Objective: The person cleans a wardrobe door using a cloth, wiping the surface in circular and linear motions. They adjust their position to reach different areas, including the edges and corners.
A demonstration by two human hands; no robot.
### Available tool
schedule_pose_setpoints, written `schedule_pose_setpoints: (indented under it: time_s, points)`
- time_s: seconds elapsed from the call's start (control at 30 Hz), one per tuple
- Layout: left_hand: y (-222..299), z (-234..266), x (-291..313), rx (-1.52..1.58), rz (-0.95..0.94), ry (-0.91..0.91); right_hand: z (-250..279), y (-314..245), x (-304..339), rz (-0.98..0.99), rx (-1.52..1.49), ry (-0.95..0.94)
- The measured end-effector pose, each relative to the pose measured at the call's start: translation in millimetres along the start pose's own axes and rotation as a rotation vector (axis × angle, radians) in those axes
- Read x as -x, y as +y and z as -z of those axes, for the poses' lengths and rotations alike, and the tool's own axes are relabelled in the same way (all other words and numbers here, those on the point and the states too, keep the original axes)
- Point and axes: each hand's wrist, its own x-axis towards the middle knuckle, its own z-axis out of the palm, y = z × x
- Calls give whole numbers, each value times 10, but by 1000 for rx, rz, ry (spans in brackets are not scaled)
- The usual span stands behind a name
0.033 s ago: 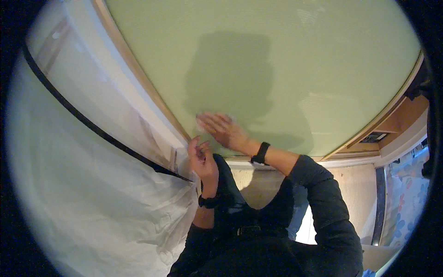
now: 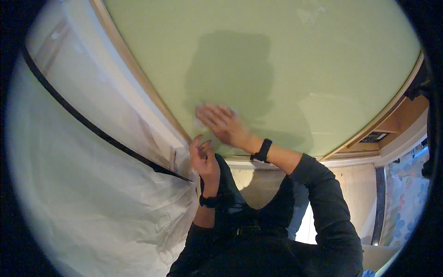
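Note:
My right hand [image 2: 224, 125] lies flat, fingers side by side, over the lower left of a large pale green panel [image 2: 295, 60]. A thin pale edge, like a small white cloth [image 2: 199, 123], shows beside its fingers; motion smears it and the palm hides the rest. Close below, my left hand [image 2: 204, 159] hovers by the panel's lower left corner. Its fingers are loosely curled and apart, with nothing visible between them. A dark watch band [image 2: 263, 150] circles the right wrist, and a dark band [image 2: 210, 201] the left.
A light wooden strip [image 2: 134, 69] borders the panel's left side. Whitish sheeting [image 2: 101, 184] hangs at the left, crossed by a black strip [image 2: 92, 120]. On the right are an open wooden recess [image 2: 394, 122] and a flower-patterned cloth [image 2: 408, 198]. My legs stand close below the panel.
My right hand has slid slightly up the panel. The left hand has shifted a little, its fingers a bit higher.

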Motion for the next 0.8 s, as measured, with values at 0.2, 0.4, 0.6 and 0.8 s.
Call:
schedule_pose_setpoints:
  time_s: [0.2, 0.4, 0.6, 0.8]
  points:
    - [-64, -183, 84, 72, -92, -41, 595, 192, -382, -62, 103, 97]
    - [-70, -201, 129, 126, 44, -98, -80, 22, 740, 146, 106, -198]
    - [-164, -307, 165, 105, 4, -113, 226, 285, 1081, 73, 195, -191]
    - [7, -479, 287, 21, 25, -103, 999, 598, 259, -166, 271, 183]
